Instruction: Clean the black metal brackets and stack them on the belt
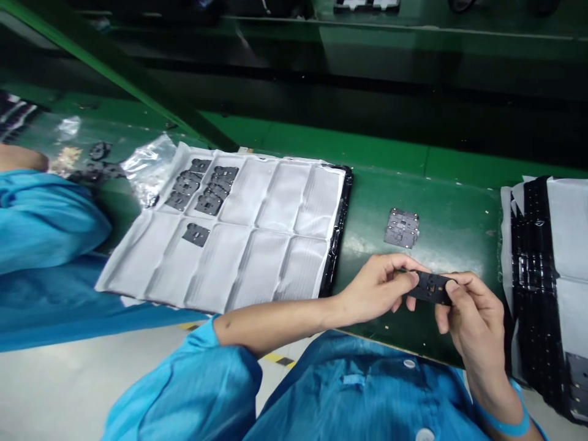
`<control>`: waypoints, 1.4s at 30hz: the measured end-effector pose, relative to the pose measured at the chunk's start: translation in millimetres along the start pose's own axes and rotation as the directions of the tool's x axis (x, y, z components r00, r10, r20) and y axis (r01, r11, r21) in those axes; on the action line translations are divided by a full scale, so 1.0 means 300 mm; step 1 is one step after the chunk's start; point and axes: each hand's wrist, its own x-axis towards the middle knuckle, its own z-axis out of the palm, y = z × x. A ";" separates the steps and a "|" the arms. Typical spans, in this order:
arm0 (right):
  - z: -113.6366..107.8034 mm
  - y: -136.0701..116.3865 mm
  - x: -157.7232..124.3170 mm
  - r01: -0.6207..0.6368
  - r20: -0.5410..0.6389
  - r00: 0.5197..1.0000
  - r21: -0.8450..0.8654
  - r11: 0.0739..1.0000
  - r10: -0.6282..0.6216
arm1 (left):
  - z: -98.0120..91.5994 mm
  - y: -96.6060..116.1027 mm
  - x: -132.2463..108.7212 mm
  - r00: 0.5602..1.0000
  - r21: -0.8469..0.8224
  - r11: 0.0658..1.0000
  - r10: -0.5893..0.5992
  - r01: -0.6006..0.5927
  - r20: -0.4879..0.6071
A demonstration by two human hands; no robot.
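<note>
Between my two hands is a flat black plastic part point(430, 286) with small cut-outs and a brassy spot near its middle. My left hand point(379, 288) pinches its left end between thumb and fingers. The right end is gripped by my right hand point(475, 312), thumb on top. The part is held above the green bench near its front edge. Beyond my hands, a small group of dark grey parts point(401, 228) lies on the bench. To the left, a compartmented tray lined with white sheet point(271, 190) holds several similar black parts point(196, 234) in its left compartments.
More stacked black trays point(535, 269) with white liners stand at the right. Left of the lined tray lie a clear plastic bag point(151, 165) and loose black parts point(98, 171). A co-worker's blue sleeve point(46, 220) reaches in at far left. A green post point(138, 79) slants behind the tray.
</note>
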 end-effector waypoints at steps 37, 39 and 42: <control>0.020 -0.036 -0.009 -0.053 -0.008 0.999 0.032 0.998 0.054 | 0.001 -0.039 0.015 0.986 -0.392 0.905 -0.144 0.166 0.086; 0.013 -0.020 -0.022 -0.024 -0.020 1.000 -0.002 1.000 0.024 | 0.000 -0.044 0.016 0.987 -0.359 0.919 -0.148 0.162 0.067; 0.008 -0.004 -0.040 0.037 -0.032 0.999 -0.050 0.998 -0.039 | 0.000 -0.048 0.016 0.990 -0.302 0.943 -0.139 0.142 0.029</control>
